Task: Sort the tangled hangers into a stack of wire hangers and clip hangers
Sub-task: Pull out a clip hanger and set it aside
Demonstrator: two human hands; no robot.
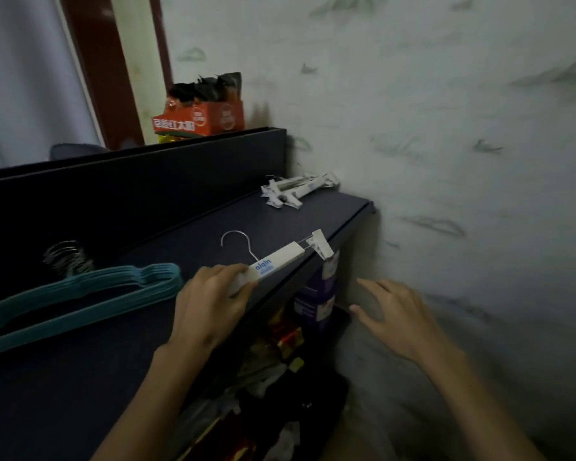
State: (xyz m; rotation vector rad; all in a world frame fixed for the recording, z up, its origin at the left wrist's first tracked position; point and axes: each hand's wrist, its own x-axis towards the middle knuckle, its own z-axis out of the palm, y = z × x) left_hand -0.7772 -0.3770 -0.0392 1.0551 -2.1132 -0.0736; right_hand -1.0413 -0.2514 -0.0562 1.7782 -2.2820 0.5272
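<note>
The left hand (pixel 210 301) pinches one end of a white clip hanger (pixel 273 262), thumb and fingers curled round the bar at centre frame. The hanger's steel hook rises above the bar, and a white clip dangles at its far end, out past the edge of the dark shelf top (pixel 120 344). The right hand (pixel 396 317), lower right of centre, is spread wide, fingers straight, holding nothing, hovering near the wall (pixel 446 128).

Up the frame, against the wall at the shelf's far corner, lies the pile of white clip hangers (pixel 298 191). That looks like the destination. At left, the teal hangers (pixel 80 294) are nested together with their metal hooks bunched above; presumably the other stack.

To do this well, I'd lift the bar level so the dangling clip clears the shelf edge, then carry it toward the far pile and lay it parallel, hook facing the same way as the others. The free hand could steady the loose clip so it doesn't snag. Clutter sits below the shelf; a dropped hanger would vanish in it.
</note>
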